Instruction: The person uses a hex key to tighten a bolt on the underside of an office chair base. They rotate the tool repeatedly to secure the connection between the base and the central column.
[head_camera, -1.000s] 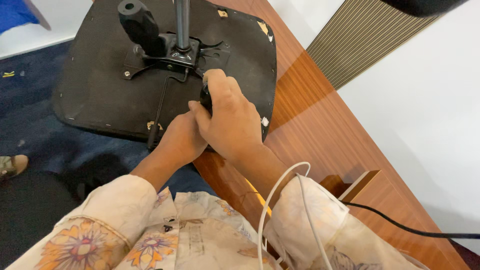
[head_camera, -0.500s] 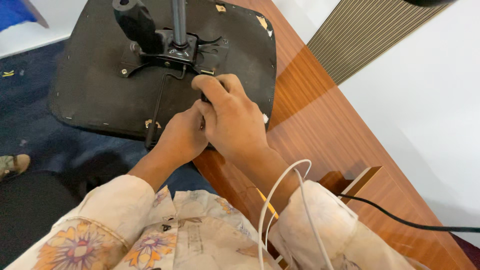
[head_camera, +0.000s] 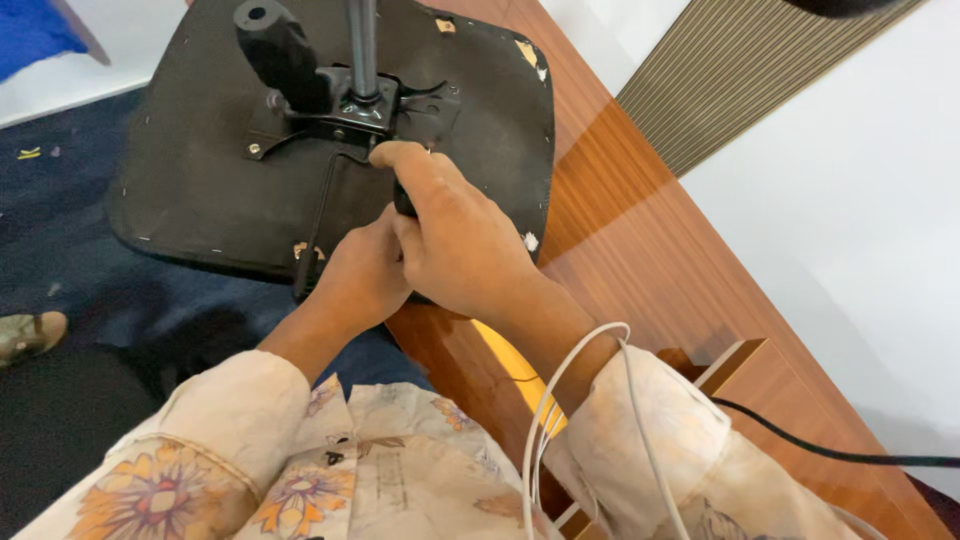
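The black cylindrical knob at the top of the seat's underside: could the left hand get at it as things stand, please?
Probably yes. The black knob stands bare above the metal bracket, with nothing over it. The left hand sits lower on the seat underside, tucked beside the right hand, so it would first have to draw clear.

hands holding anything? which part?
Right hand wraps a small black tool by its handle, over the seat underside. Left hand sits against it; its grip is hidden.

Polished wooden table (head_camera: 640, 260) under an upturned black chair seat (head_camera: 200, 190).
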